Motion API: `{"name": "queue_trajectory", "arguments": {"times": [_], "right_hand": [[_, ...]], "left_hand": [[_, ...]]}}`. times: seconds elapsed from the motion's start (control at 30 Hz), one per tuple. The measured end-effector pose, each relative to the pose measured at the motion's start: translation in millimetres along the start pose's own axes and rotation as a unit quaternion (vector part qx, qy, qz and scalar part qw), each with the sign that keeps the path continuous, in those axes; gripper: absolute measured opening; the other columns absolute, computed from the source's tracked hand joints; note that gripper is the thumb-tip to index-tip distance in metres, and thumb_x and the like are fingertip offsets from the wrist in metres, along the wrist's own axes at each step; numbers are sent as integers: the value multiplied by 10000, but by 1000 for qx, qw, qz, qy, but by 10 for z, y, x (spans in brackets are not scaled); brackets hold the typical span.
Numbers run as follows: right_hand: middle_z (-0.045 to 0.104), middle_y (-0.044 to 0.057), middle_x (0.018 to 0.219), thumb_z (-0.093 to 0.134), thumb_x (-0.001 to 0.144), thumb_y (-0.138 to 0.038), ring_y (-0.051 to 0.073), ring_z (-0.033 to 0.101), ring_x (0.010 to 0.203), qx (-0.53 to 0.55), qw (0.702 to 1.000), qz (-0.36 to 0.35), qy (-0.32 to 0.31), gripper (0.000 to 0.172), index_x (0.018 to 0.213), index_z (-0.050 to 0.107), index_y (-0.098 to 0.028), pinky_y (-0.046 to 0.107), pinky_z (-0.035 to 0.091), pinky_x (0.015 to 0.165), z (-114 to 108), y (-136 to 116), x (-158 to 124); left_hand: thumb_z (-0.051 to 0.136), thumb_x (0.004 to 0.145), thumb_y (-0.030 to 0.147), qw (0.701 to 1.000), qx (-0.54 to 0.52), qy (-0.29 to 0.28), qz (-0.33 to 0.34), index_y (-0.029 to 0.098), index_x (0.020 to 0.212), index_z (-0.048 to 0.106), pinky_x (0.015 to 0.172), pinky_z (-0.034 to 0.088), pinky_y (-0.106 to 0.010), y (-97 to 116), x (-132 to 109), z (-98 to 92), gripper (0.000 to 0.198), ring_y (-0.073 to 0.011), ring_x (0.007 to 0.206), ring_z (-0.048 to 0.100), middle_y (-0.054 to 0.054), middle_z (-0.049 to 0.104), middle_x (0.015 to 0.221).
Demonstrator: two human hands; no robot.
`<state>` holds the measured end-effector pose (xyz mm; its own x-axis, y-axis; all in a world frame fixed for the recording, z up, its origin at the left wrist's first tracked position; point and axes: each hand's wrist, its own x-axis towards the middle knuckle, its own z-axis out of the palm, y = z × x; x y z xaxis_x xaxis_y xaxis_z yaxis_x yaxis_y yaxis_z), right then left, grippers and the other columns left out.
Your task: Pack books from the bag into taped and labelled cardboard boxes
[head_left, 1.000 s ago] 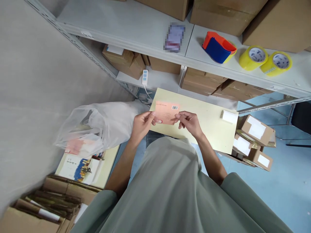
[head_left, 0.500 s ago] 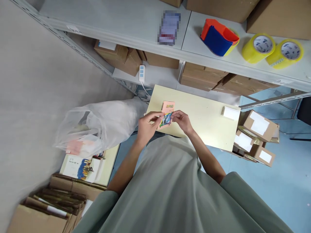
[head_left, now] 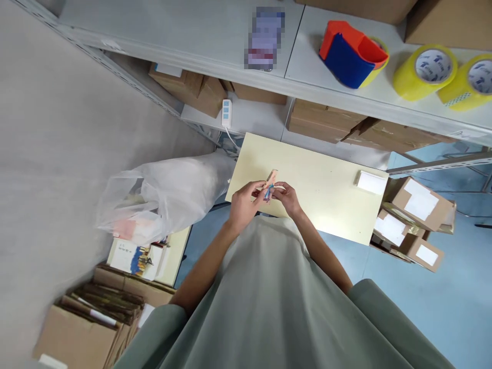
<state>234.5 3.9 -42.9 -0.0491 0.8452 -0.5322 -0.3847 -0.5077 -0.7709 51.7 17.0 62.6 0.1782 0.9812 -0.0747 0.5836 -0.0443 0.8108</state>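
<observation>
- The left hand [head_left: 242, 207] and the right hand [head_left: 287, 199] both hold a thin pink card [head_left: 272, 177], which is between them, above the near part of the worktop [head_left: 319, 177]
- The card is tilted so much that it looks like a narrow strip; a bit of it by the fingers is blue, but I cannot tell what is on it
- Each hand pinches the card from its own side, maybe because it is thin and two small pinches keep it steady
- It is held close to the body, I think so that both hands can get to it and the eyes can look down at it
- The left hand shows its back and its fingers curl in to the right; some fingertips are hidden
- The right hand has bent fingers too and points in to meet the left hand, very near it
- Both arms reach forward and slant in from the sides, like an upside-down V
- Well to the right of the right hand, a small white block [head_left: 372, 182] sits by the worktop's end, maybe to leave room for the hands
- Left of the left hand lies a big plastic bag [head_left: 184, 184], close enough to reach, I think
- Past the hands, a shelf [head_left: 172, 31] holds yellow tape rolls [head_left: 409, 84], off to the right
</observation>
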Motion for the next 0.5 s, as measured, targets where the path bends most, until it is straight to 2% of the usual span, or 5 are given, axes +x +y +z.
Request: {"name": "queue_trajectory", "arguments": {"times": [0.17, 0.27, 0.37, 0.5], "right_hand": [[855, 62, 895, 1007, 618, -656, 222, 774, 842, -59, 997, 37, 23, 610, 983, 780, -224, 383, 638, 858, -198, 213, 139], [850, 66, 870, 956, 641, -645, 230, 774, 820, -98, 993, 41, 42, 542, 931, 781, -222, 396, 650, 836, -238, 382, 276], [852, 74, 875, 877, 677, -648, 250, 792, 846, -135, 988, 37, 58, 483, 887, 774, -225, 419, 670, 848, -228, 514, 441], [852, 74, 860, 824, 708, -618, 291, 814, 897, -176, 982, 22, 59, 407, 849, 770, -240, 442, 678, 863, -174, 555, 671]], "left_hand": [[660, 1077, 315, 995, 51, 16, -80, 247, 1262, 790, 850, 632, -297, -449, 208, 113, 236, -193, 866, 816, -75, 852, 1244], [672, 1037, 261, 983, 75, -17, -165, 220, 1264, 807, 856, 640, -312, -736, 299, 229, 268, -219, 893, 824, -109, 841, 1264], [678, 1031, 273, 969, 53, -58, -236, 209, 1240, 822, 866, 646, -312, -954, 368, 331, 262, -254, 1003, 837, -114, 856, 1193], [698, 1018, 325, 964, -2, -78, -253, 231, 1130, 838, 875, 658, -316, -1132, 497, 373, 202, -266, 1056, 841, -90, 871, 1139]]}}
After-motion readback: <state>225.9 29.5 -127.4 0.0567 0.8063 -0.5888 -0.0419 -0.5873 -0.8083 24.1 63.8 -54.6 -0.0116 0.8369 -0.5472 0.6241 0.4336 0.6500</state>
